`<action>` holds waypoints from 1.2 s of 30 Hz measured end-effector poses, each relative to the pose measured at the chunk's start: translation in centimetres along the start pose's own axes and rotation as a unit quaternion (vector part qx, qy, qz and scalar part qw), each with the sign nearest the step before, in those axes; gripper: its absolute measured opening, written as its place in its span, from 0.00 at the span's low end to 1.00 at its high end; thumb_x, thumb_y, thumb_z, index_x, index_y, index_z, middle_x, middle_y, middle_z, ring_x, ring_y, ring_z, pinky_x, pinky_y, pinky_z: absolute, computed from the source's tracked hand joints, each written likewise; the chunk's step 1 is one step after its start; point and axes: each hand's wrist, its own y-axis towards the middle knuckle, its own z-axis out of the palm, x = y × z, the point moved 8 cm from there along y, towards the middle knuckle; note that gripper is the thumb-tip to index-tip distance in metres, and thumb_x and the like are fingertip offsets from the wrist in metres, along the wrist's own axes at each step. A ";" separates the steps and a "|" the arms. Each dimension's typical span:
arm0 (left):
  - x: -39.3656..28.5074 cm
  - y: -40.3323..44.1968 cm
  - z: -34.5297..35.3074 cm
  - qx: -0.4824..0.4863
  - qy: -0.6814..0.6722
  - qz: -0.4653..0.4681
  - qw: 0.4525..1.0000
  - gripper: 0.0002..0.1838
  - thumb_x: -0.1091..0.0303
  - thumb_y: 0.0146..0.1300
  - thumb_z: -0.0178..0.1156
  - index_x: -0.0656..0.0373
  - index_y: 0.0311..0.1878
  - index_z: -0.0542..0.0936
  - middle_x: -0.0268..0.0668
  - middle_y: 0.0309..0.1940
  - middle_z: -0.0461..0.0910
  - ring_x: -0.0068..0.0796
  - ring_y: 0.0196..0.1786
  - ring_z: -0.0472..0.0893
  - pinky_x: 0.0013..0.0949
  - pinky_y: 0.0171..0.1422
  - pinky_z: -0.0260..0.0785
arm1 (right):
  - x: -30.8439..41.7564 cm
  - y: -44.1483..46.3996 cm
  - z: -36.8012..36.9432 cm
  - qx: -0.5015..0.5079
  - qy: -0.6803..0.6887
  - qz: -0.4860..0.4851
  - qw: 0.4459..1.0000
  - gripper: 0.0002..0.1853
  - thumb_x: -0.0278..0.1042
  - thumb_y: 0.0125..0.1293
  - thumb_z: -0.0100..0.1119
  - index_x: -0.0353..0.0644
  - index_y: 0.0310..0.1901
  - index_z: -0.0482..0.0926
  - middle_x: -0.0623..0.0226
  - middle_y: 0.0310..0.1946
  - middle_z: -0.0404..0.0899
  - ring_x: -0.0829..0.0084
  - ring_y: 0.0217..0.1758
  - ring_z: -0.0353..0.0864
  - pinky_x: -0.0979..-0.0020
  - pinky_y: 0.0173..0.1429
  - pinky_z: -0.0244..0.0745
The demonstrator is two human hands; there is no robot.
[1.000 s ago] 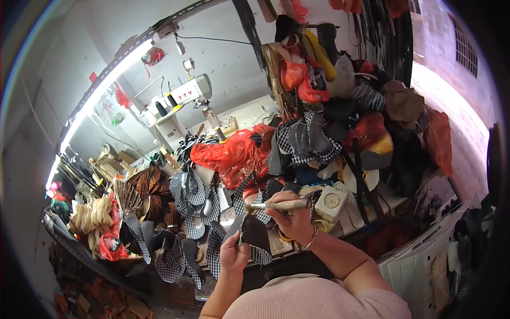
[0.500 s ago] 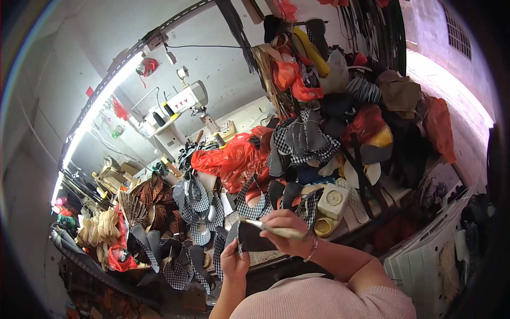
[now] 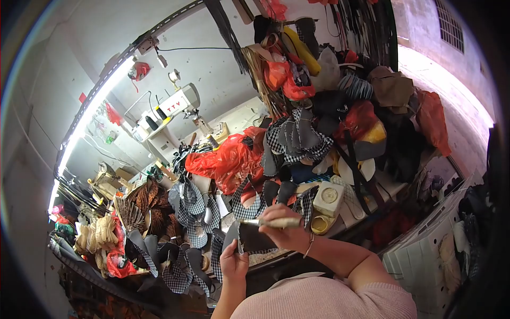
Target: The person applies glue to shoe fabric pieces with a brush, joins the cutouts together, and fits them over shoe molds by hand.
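My left hand [image 3: 234, 261] pinches the lower edge of a dark grey fabric piece [image 3: 256, 238] between thumb and fingers. Above that piece, my right hand [image 3: 284, 227] is wrapped round a brush-like tool [image 3: 287, 222] with a thick pale handle. The tool's tip points left, over the piece's upper edge; whether it touches is unclear. Just right of my right hand are a white square container [image 3: 328, 199] and a small yellow tub [image 3: 320, 225]. Black-and-white checked pieces [image 3: 248, 207] lie behind my hands.
A sewing machine [image 3: 180, 101] stands at the back left. Red plastic bags [image 3: 228, 162] lie mid-table. Checked and grey pieces [image 3: 300, 135] are heaped behind. Bundles of pale strips [image 3: 98, 234] sit at the left, and a white crate [image 3: 425, 255] is at the lower right.
Over the last second the view has shifted, and the grey piece has tilted to lie more sideways. My right hand moved slightly left and down with the tool. Both grips remain.
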 end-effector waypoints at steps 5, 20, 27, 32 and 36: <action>-0.8 -0.3 -1.0 -0.007 -0.010 0.030 0.999 0.13 0.71 0.66 0.42 0.68 0.46 0.72 0.45 0.42 0.78 0.38 0.42 0.80 0.37 0.42 0.77 | 0.5 -1.2 2.1 0.122 0.143 0.083 0.979 0.12 0.23 0.52 0.64 0.42 0.38 0.73 0.65 0.35 0.76 0.70 0.37 0.78 0.72 0.40 0.73; -7.9 4.4 -7.8 -0.172 0.028 0.169 0.970 0.10 0.70 0.66 0.46 0.64 0.46 0.71 0.40 0.43 0.77 0.31 0.42 0.79 0.31 0.44 0.73 | -7.9 -9.4 -2.3 -0.029 0.069 0.359 0.930 0.08 0.25 0.57 0.61 0.39 0.37 0.72 0.68 0.33 0.74 0.79 0.34 0.73 0.77 0.41 0.69; -18.4 22.2 -10.3 -0.086 -0.046 0.150 0.984 0.13 0.69 0.67 0.43 0.67 0.50 0.69 0.44 0.48 0.74 0.36 0.53 0.73 0.34 0.62 0.62 | -9.1 -14.9 -9.4 -0.117 -0.161 0.502 0.841 0.06 0.27 0.61 0.56 0.40 0.38 0.70 0.70 0.32 0.71 0.81 0.33 0.71 0.79 0.37 0.70; -24.4 36.1 -12.7 -0.244 0.014 0.155 0.957 0.27 0.51 0.63 0.52 0.65 0.54 0.67 0.44 0.53 0.71 0.37 0.55 0.71 0.37 0.62 0.64 | -9.4 -17.8 -7.9 -0.257 -0.068 0.522 0.810 0.05 0.25 0.63 0.51 0.40 0.40 0.67 0.69 0.32 0.70 0.77 0.33 0.73 0.73 0.35 0.76; -24.5 34.9 -18.6 -0.351 0.187 0.216 0.892 0.29 0.48 0.58 0.57 0.65 0.52 0.69 0.42 0.46 0.74 0.34 0.49 0.74 0.34 0.52 0.70 | -9.3 -18.1 -6.6 -0.204 -0.156 0.540 0.802 0.06 0.25 0.61 0.55 0.38 0.38 0.68 0.70 0.28 0.70 0.81 0.26 0.71 0.78 0.32 0.74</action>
